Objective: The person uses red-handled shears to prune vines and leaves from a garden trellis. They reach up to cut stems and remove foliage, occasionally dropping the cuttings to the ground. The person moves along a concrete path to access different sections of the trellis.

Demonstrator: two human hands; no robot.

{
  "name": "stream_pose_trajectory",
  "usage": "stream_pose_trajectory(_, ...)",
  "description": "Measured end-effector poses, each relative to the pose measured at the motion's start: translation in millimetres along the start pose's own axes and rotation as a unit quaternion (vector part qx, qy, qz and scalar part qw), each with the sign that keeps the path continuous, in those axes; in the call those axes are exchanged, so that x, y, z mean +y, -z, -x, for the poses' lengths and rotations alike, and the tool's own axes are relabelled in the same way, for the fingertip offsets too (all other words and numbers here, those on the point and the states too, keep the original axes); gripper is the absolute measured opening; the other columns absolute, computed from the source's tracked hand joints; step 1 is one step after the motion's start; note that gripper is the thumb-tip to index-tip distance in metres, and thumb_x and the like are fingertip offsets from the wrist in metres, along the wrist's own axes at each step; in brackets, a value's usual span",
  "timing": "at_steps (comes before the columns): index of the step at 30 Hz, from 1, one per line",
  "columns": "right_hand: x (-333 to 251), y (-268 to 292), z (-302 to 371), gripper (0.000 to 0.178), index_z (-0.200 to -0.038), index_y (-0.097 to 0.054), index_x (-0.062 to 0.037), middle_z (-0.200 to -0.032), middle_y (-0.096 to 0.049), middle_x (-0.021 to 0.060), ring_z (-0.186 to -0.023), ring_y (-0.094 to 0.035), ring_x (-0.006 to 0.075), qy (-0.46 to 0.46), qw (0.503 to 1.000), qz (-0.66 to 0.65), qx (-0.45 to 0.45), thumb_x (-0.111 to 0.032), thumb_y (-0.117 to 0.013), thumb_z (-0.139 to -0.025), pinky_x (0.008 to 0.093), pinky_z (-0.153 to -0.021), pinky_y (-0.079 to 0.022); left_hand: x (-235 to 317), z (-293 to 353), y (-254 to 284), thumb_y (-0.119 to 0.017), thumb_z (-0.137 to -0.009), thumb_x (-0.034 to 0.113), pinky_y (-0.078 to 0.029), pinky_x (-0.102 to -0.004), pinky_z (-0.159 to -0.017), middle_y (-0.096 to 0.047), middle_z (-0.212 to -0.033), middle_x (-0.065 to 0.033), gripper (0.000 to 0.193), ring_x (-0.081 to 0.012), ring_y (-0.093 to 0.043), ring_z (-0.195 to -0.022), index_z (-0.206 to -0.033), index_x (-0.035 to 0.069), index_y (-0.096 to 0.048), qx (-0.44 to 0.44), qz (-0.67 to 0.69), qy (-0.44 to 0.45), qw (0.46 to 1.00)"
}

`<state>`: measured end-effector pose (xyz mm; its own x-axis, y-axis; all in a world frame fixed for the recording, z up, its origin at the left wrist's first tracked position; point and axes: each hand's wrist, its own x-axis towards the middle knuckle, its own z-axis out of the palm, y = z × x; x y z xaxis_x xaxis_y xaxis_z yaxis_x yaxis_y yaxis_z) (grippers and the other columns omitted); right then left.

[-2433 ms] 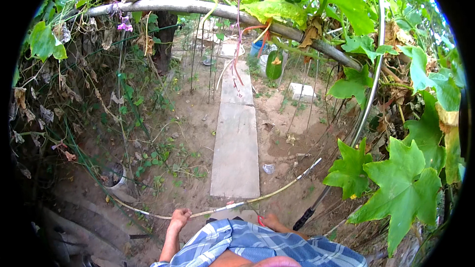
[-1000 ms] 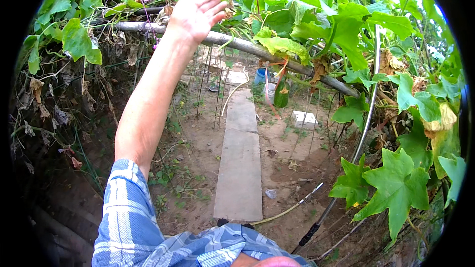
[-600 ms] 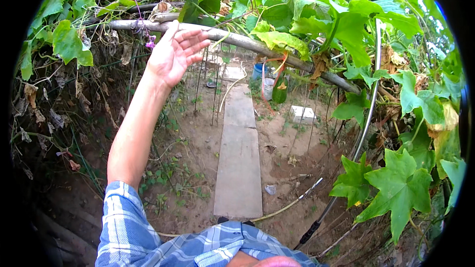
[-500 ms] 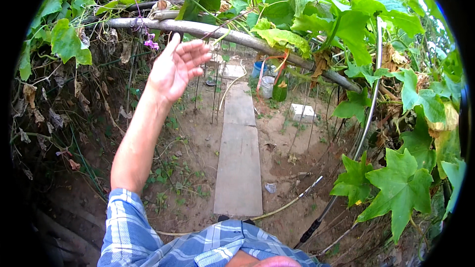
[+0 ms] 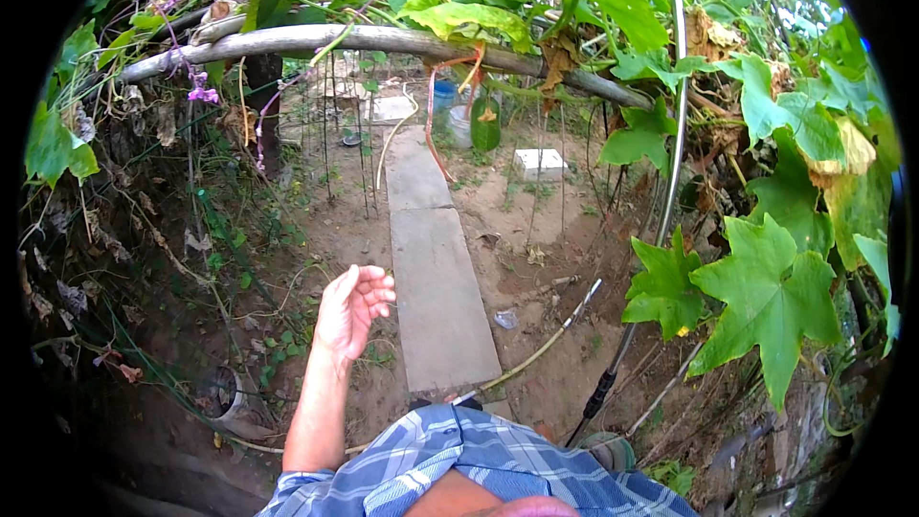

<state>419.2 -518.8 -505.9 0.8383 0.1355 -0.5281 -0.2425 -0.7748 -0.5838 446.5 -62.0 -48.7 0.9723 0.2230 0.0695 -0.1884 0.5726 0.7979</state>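
Observation:
My left hand is raised in front of me at the left of a grey slab path. Its fingers are loosely bent and apart, and nothing is in them. No part of my right hand shows. At my right a thin silvery pole with a dark lower end slants up from beside my body into the leaves. Farther ahead, a weathered wooden pole crosses the upper view under the vines. A green gourd-like fruit hangs below it beside an orange strip.
Large green leaves crowd the right side, and dry vines line the left. A pale hose lies across the near path end. Beyond are a white block, a blue bucket and several thin upright stakes.
My left hand has dropped from near the wooden pole down toward my body. The whole view has shifted slightly, so the path and leaves sit farther left and higher.

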Motion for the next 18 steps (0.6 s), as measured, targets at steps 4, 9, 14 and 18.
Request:
stream_pose_trajectory(4, -14, 6, 18, 0.076, -0.069, -0.065, 0.0086, -0.062, -0.06, 0.0256, -0.06, -0.064, 0.0318, 0.019, 0.999, -0.016, 0.026, -0.067, -0.065, -0.072, 0.0471, -0.058, -0.045, -5, -3, -1, -0.057, -0.094, 0.035, -0.053, -0.0274, -0.061, -0.067, -0.099, -0.013, 0.039, -0.0183, -0.066, -0.08, -0.111, -0.001, -0.059, -0.003, -0.038, -0.025, 0.999)
stream_pose_trajectory(9, -90, 47, 51, 0.067, -0.07, -0.068, 0.0052, -0.063, -0.064, 0.0188, -0.061, -0.064, 0.0277, -0.058, 0.996, -0.045, 0.041, -0.062, -0.068, -0.073, 0.0442, -0.056, -0.046, 24, -29, -40, -0.06, -0.093, 0.032, -0.052, -0.0249, -0.062, -0.065, -0.108, -0.013, 0.042, -0.0155, -0.066, -0.083, -0.118, -0.002, -0.056, -0.034, -0.133, -0.096, 0.986)
stream_pose_trajectory(14, -133, 62, 36, 0.026, -0.076, -0.065, -0.0089, -0.059, -0.054, -0.0021, -0.054, -0.05, 0.0071, -0.085, 0.922, -0.372, -0.063, -0.032, -0.076, -0.081, 0.0251, -0.046, -0.035, 18, -64, -64, -0.063, -0.091, 0.031, -0.05, -0.0255, -0.064, -0.065, -0.11, -0.013, 0.045, -0.0155, -0.065, -0.087, -0.121, -0.002, -0.056, -0.111, -0.167, -0.023, 0.979)
stream_pose_trajectory(18, -198, 88, 63, 0.022, -0.084, -0.061, -0.0076, -0.064, -0.051, -0.0024, -0.054, -0.046, 0.007, -0.016, 0.916, -0.399, -0.048, -0.026, -0.073, -0.085, 0.0234, -0.046, -0.035, 1, -112, -89, -0.065, -0.089, 0.029, -0.051, -0.0266, -0.064, -0.063, -0.115, -0.0147, 0.053, -0.0178, -0.065, -0.09, -0.13, -0.001, -0.049, -0.16, -0.175, 0.001, 0.971)
